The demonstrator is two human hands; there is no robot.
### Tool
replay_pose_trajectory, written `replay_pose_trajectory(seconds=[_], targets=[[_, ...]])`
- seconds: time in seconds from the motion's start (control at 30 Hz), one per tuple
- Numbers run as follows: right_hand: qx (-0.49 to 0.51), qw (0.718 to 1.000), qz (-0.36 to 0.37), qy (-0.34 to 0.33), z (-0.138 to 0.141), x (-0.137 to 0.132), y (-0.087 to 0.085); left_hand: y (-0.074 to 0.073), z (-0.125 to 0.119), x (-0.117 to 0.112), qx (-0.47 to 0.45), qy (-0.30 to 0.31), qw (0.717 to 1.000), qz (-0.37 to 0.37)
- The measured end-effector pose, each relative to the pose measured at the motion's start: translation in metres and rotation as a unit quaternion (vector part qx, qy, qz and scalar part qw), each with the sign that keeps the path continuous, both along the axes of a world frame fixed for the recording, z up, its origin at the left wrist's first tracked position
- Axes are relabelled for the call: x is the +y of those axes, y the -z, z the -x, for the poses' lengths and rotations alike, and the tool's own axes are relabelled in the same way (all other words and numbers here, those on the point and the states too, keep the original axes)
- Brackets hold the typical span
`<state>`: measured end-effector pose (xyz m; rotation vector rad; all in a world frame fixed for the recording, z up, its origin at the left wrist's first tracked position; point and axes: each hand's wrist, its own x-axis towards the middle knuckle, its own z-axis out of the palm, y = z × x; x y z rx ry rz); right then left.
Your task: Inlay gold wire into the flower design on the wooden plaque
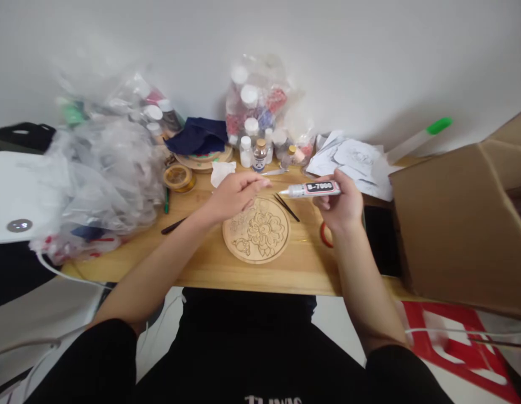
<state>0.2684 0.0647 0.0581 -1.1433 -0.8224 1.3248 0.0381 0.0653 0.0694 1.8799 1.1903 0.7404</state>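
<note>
Tube [314, 189] grasped in right hand [344, 203], held over wooden table [311, 269], left hand [231, 197] half curled, grip impossible to tell, round board [264, 231] partly hidden beneath, crumpled plastic bag [113, 163] with contents blurred, cardboard box [458, 224] cut off at right, pale wall [348, 56] behind.

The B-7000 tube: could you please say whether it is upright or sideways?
Sideways: the right hand holds the B-7000 tube crosswise, nozzle pointing left.

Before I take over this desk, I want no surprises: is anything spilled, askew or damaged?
I see nothing spilled or broken. The papers lie in a loose, uneven pile by the box, which looks untidy rather than wrong. The disc lies flat, and the right hand holds the tube.
</note>
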Motion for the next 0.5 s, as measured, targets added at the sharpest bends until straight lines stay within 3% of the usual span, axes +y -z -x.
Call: replay_pose_trajectory(seconds=[0.13,0.3,0.5], targets=[[-0.006,0.999,0.004,0.034,-0.007,0.002,0.006,0.019,0.013,0.01,0.116,-0.013,0.987,-0.11],[-0.054,0.998,0.034,0.031,0.005,-0.001,0.017,0.048,0.016,0.013,0.241,0.034,0.951,-0.192],[-0.109,0.991,0.048,0.063,0.019,-0.006,0.028,0.06,0.02,0.009,0.29,0.058,0.918,-0.263]])
